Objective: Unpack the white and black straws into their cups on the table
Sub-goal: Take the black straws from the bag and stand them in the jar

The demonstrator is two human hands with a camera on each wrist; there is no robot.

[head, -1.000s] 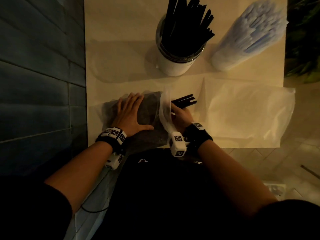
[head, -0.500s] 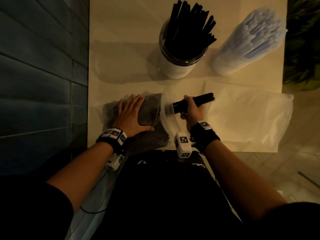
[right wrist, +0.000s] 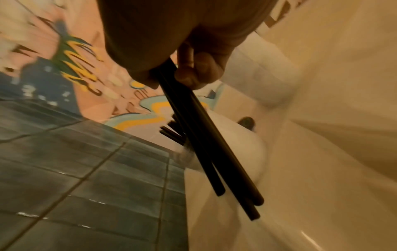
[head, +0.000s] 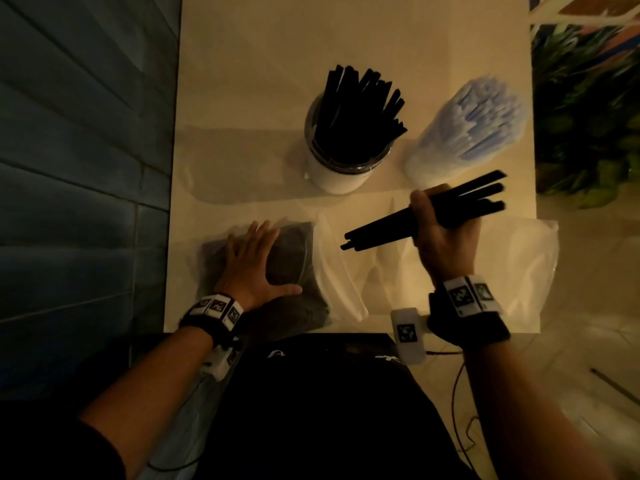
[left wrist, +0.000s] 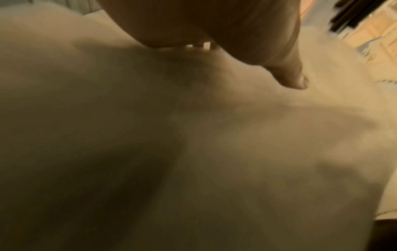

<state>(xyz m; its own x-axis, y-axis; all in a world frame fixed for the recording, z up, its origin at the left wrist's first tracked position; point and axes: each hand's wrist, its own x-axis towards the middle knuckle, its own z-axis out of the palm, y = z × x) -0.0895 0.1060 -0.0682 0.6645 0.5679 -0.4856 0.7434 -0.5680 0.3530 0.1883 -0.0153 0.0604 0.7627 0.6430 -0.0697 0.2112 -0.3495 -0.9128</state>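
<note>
Progress looked well past halfway. White cup [head: 341, 168] at the middle of the tabletop [head: 242, 81] already stood crowded with black straws [head: 360, 109], and just to its right a second container, hidden under its load, carried a dense sheaf of white straws [head: 474, 116]. A flat, seemingly empty clear bag [head: 502, 271] lay at the near right edge. What remained, by my reading, was the dark mass inside the other plastic bag [head: 294, 271] at the near left.

Right hand [head: 443, 230] was curled round a small bundle of black straws [head: 398, 223], held above the tabletop between the bag mouth and the cups, its tips clear of the bag. Left hand [head: 252, 268] lay flat on the bag, fingers straight and spread, pressing it down.

Dim light made the bag's contents hard to count. Left-wrist view was mostly blurred plastic beneath the palm, with only the thumb [left wrist: 294, 79] distinct. Right-wrist view showed the grip closely, but motion blur smeared the background.
</note>
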